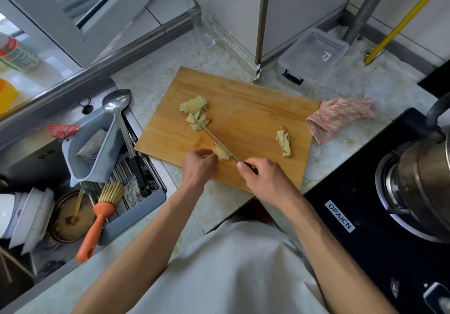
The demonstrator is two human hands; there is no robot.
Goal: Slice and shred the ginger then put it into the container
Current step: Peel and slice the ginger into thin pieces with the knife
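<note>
The sink (29, 167) holds stacked bowls (26, 218), a dirty pot (70, 218) and an orange brush (99, 218). On the cutting board (243, 109), the left hand (198, 165) pinches the ginger (221, 153) with curled fingers; the right hand (265, 179) grips the knife (214, 138), its handle hidden. Slices (196, 111) lie farther back. The clear container (314, 55) sits lidded, its contents unclear.

Your non-task clutter: tall empty glass (202, 21) at back wall. Pink-white cloth (338, 118) crumpled on worktop (151, 75), touching board's right edge. Steel pot (423, 167) on black hob (360, 235) to your right. Left side: ladle (117, 104) lying over grey drainer tub (90, 153), orange-handled brush (99, 221) on sink rack, stacked white bowls (26, 216) in sink. Yellow pole (404, 18) leaning in far corner.
</note>
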